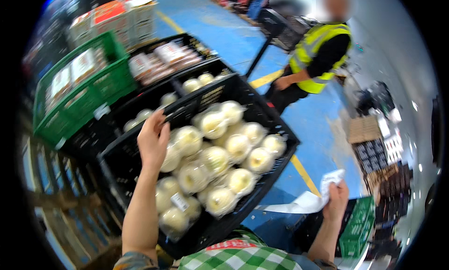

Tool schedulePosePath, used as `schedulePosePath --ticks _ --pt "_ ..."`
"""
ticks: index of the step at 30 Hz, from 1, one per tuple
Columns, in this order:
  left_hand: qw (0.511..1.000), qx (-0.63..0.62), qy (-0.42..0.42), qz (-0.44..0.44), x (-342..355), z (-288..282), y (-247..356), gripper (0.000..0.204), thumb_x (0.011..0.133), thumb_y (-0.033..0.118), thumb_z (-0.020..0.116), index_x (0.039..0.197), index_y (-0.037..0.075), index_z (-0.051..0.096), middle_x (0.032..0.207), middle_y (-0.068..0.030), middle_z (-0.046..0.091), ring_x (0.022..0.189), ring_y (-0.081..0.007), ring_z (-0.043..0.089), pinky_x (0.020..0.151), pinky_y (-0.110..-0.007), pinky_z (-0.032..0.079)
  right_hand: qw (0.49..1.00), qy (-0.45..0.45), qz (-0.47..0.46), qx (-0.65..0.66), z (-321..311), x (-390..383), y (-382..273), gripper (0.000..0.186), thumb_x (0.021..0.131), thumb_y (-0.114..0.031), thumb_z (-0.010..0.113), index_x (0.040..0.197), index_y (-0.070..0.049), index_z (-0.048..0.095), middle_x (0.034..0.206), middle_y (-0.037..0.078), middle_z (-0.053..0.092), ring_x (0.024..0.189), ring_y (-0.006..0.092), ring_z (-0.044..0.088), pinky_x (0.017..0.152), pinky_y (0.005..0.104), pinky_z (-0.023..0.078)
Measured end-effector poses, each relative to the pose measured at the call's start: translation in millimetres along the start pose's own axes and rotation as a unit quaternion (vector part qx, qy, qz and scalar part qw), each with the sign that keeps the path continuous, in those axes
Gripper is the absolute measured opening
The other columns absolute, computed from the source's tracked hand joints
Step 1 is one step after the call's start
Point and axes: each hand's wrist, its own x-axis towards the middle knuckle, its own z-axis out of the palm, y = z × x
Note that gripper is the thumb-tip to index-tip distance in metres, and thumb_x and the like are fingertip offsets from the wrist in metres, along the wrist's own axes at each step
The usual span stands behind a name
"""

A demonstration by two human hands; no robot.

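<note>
A black plastic crate (276,113) is in front of me. It holds several round, pale yellow-white vegetables or fruits (216,160) in clear plastic wrap, their exact kind unclear. One wrapped pack bears a white sticker (179,201). My left hand (153,139) is at the crate's far-left rim, its fingers curled over the edge. Off to the right, clear of the crate, my right hand (336,200) is closed around a strip of white label paper (304,203). The strip's loose end trails left toward the crate's near-right side.
Behind the crate stand another black crate of the same produce and a green crate (86,90) with packaged goods. Cardboard boxes (112,24) are stacked farther back. A person in a yellow vest (311,54) stands at the far right. Wooden pallets (65,195) lie left; another green crate (358,228) is right.
</note>
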Motion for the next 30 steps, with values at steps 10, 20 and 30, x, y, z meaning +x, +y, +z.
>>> schedulePosePath --ticks 10,20,30 --pt "0.975 0.138 -0.166 0.042 28.9 -44.0 50.6 0.04 0.077 0.005 0.061 0.117 0.006 0.052 0.096 -0.0097 0.06 0.085 -0.0166 0.059 0.073 -0.029 0.048 0.993 -0.101 0.056 -0.015 7.8 8.3 23.8 0.02 0.086 -0.007 0.054 0.103 0.004 0.053 0.091 0.006 0.061 0.077 0.0091 0.058 0.069 0.0211 0.046" --pt "0.824 0.347 -0.445 -0.06 17.7 -37.4 -21.3 0.088 0.068 0.04 0.07 0.127 -0.01 0.028 0.099 -0.0296 0.055 0.092 -0.039 0.056 0.081 -0.041 0.046 0.986 -0.124 0.102 -0.044 34.0 29.5 35.0 0.023 0.085 -0.008 0.056 0.104 0.005 0.052 0.09 0.008 0.061 0.076 0.0103 0.058 0.07 0.0218 0.046" --pt "0.733 0.451 -0.508 -0.022 2.4 -30.2 -18.6 0.08 0.063 0.031 0.076 0.117 -0.014 0.038 0.099 -0.0265 0.054 0.088 -0.0358 0.059 0.075 -0.037 0.051 0.983 -0.148 0.097 -0.053 74.2 37.8 37.6 0.031 0.083 -0.013 0.061 0.107 0.005 0.052 0.095 0.009 0.062 0.081 0.0131 0.059 0.074 0.0249 0.046"
